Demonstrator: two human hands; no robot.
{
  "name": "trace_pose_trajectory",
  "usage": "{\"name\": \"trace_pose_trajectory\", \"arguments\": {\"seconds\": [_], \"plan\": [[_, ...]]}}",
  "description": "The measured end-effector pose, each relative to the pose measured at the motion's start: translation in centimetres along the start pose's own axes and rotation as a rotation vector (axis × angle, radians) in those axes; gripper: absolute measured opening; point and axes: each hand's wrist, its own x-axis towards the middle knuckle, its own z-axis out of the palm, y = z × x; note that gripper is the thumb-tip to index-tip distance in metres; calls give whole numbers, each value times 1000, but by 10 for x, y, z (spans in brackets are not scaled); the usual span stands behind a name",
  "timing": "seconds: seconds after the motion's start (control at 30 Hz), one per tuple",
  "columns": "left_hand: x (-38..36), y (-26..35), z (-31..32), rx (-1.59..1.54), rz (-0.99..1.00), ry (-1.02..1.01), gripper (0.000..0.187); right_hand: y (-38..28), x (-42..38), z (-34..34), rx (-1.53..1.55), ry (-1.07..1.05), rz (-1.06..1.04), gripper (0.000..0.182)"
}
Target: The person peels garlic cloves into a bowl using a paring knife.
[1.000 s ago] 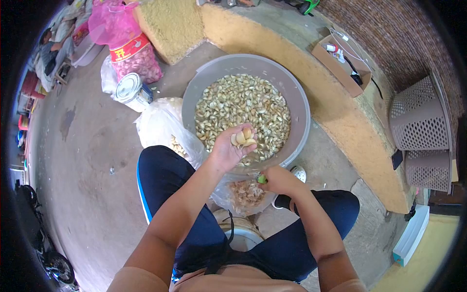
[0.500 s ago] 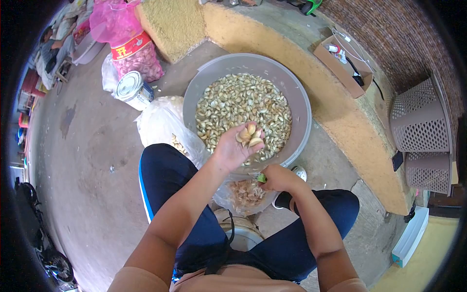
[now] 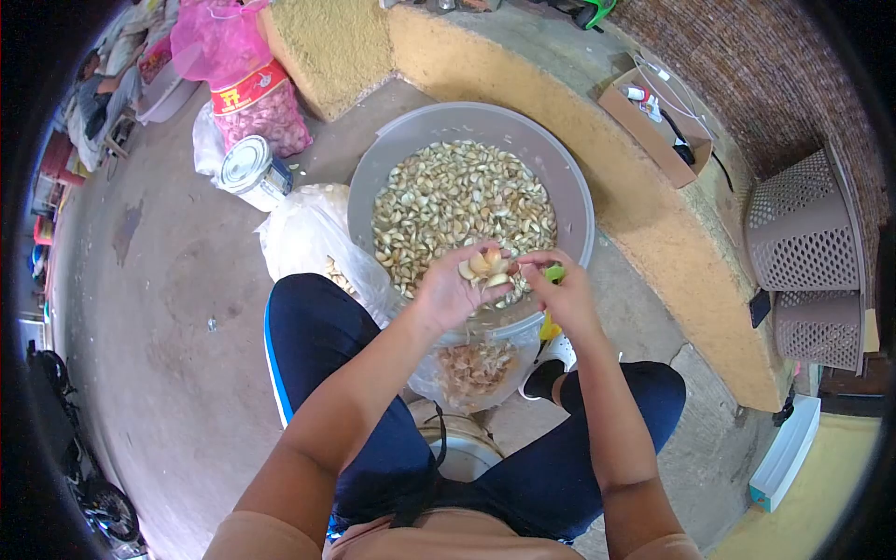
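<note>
Several garlic cloves (image 3: 485, 266) rest in my left hand (image 3: 450, 291), palm up with the fingers curled around them. Beside it, my right hand (image 3: 566, 294) is closed on a small green-handled knife (image 3: 554, 273), its blade hard to make out. The right fingertips are close to the cloves. Both hands are over the near side of a large grey tub (image 3: 576, 177) full of garlic cloves. Below them, a clear plastic bag (image 3: 425, 373) contains papery garlic skins (image 3: 471, 369).
Left of the tub are a white plastic bag (image 3: 299, 233) with peeled cloves, a lidded can (image 3: 257, 177) and a pink mesh sack (image 3: 266, 117). A low yellow wall (image 3: 653, 224) curves along the right, bearing a cardboard box (image 3: 644, 131). A person (image 3: 103, 89) sits far left.
My right hand has risen from above the bag of skins to beside my left hand, carrying the green-handled knife. The left hand stays nearly in place with the cloves.
</note>
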Motion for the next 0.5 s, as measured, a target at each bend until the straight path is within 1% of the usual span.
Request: {"name": "trace_pose_trajectory", "arguments": {"seconds": [0.03, 0.13, 0.17, 0.27, 0.43, 0.5], "plan": [[0, -3, -1, 2, -10, -12, 25, -3, -2, 2, -107, 18, -195, 21], [2, -8, -3, 3, -10, 8, 24, -6, -9, 10, -249, -54, -250, 22], [3, -9, -4, 1, -4, 24, 24, -6, -9, 11, -289, -65, -243, 22], [5, -13, -8, -10, 27, -25, 31, -4, -9, 13, -367, -87, -225, 23], [7, -13, -7, 28, 27, -12, 29, -4, -6, 10, -375, -58, -254, 22], [5, -12, -1, 45, 30, 33, 26, -2, -2, 6, -232, -25, -238, 20]]}}
